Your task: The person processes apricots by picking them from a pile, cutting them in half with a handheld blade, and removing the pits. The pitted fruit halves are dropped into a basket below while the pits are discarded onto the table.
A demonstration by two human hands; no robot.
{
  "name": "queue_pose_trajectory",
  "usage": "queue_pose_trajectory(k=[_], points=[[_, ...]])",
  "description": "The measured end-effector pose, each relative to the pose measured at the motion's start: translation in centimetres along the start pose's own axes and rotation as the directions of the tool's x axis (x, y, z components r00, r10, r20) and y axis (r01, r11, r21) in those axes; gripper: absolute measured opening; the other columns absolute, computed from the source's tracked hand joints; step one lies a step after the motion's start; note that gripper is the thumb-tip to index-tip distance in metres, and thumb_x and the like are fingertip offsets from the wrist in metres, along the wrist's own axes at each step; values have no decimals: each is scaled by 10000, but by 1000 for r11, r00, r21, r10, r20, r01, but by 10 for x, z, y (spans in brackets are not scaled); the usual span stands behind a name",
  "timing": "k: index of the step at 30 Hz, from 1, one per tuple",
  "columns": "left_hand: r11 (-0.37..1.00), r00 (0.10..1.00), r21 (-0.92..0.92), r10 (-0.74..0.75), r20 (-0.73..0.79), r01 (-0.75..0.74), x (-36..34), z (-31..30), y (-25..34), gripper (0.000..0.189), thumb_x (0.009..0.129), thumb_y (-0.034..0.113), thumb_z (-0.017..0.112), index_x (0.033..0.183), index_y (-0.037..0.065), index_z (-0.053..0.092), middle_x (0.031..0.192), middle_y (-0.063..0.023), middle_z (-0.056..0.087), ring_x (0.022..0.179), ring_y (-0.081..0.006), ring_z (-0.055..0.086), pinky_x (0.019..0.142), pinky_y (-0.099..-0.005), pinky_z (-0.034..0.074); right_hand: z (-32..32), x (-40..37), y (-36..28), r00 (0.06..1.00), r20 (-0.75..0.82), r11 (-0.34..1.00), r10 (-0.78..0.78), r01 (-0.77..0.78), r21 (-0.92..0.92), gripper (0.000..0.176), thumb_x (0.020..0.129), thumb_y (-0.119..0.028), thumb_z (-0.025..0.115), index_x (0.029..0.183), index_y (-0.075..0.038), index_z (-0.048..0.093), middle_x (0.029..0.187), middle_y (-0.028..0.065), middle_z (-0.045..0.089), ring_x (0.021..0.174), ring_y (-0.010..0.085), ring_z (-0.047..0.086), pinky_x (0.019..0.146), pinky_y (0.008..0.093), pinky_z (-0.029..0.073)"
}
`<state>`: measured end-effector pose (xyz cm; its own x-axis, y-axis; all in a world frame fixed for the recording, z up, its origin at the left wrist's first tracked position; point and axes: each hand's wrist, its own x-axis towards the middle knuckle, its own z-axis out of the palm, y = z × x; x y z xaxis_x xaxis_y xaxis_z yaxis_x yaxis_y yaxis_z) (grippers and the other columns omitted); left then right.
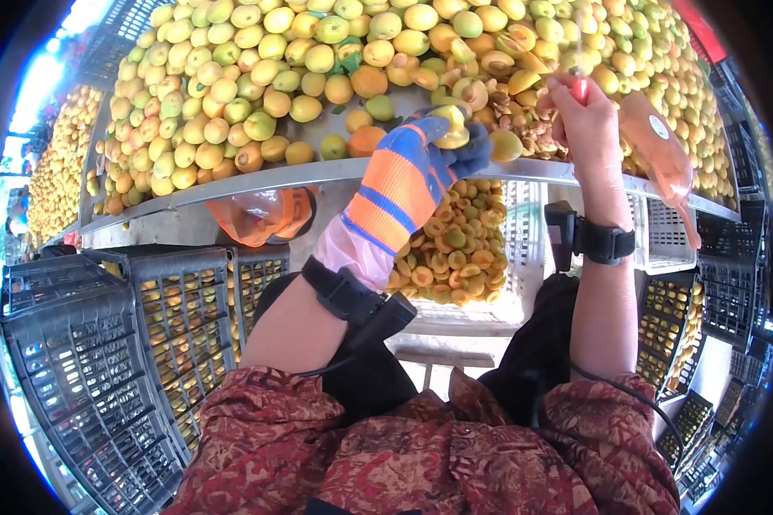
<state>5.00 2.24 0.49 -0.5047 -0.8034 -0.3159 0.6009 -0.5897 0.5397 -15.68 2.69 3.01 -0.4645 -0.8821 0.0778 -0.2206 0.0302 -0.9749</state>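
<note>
Black slatted plastic crate (82, 369), below grey metal table's (313, 130) near left corner. Left hand (423, 144), blue-and-orange knit glove: holding cut yellow fruit (452, 127) above near edge's middle. White plastic crate (526, 236), below that edge. Right hand (587, 124), bare: gripping red-handled knife (580, 89) above table's right half.

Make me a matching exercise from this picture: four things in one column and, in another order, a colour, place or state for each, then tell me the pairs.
Column one:
1. Left hand
2. Right hand
3. Cut fruit below the metal table edge
4. Front crate at the picture's left

Column two:
A. Black, with open slats
B. In a white crate
C. Bare, gripping a red handle
D. In a blue and orange glove, holding a yellow fruit

Pairs: 1-D, 2-C, 3-B, 4-A
</note>
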Motion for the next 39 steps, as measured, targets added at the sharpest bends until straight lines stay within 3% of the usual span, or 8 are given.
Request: queue_pose_trajectory(k=[4,14,18,22,24,30,34,39], points=[[933,1000,359,-3,22,-5,-3,2,-10,290,847,102,518,1119,3,525,945,-143,608,800,-269,629,706,-407,527,-9,-12,1,995,103,949,15,18,-314,167,814,-186,647,895,-40,653,710,3,632,548,37,482,496,202,386],[230,863,880,406,300,-415,8,-5,-20,332,758,82,627,1076,30,544,779,-124,635,663,-155,625,557,-279,486,25,-50,-6,850,469,970,-241,204,128,115,803,-45,655,917,-51,656,613,-88,392,672,12,463,613,172,427],[524,988,841,135,75,-136,-1,9,-14,328,754,102,624,1071,41,565,780,-149,639,700,-216,638,603,-310,492,25,-40,-11,992,118,953,-42,5,303,52,801,-51,664,760,-59,635,629,-83,461,634,17,458,553,160,380],[156,944,942,-102,314,-297,-18,0,-21,392,775,143,659,1131,19,551,850,-73,643,696,-146,618,646,-267,499,0,-19,-2,995,103,970,5,20,-244,236,739,-259,736,760,-53,623,608,-15,553,589,76,485,556,245,412],[-380,848,788,17,530,-485,-26,-6,-27,421,777,278,665,1109,32,582,840,-106,646,693,-194,623,686,-293,494,1,-32,-5,981,192,877,27,69,-475,246,723,-267,737,779,-57,621,631,20,567,603,130,521,583,277,432],[-35,990,990,-40,132,-133,-7,-8,-17,428,774,358,656,1010,7,592,895,-142,642,815,-235,614,733,-323,468,12,-39,16,899,397,619,-185,420,-664,250,750,-264,679,843,-46,600,795,134,615,769,342,597,687,387,470],[590,908,742,414,62,-320,8,-3,-18,339,801,354,649,890,30,604,791,-61,637,699,-177,592,658,-316,464,11,-29,23,963,268,872,11,121,-474,300,798,-311,647,909,-39,587,661,56,534,594,205,563,562,307,452],[960,977,198,210,-27,-200,16,4,-28,321,886,363,541,997,62,562,895,-33,580,743,-97,531,592,-219,420,26,-53,-11,740,630,877,235,-441,190,320,865,-398,587,897,-79,588,582,-43,437,459,38,365,394,194,277]])
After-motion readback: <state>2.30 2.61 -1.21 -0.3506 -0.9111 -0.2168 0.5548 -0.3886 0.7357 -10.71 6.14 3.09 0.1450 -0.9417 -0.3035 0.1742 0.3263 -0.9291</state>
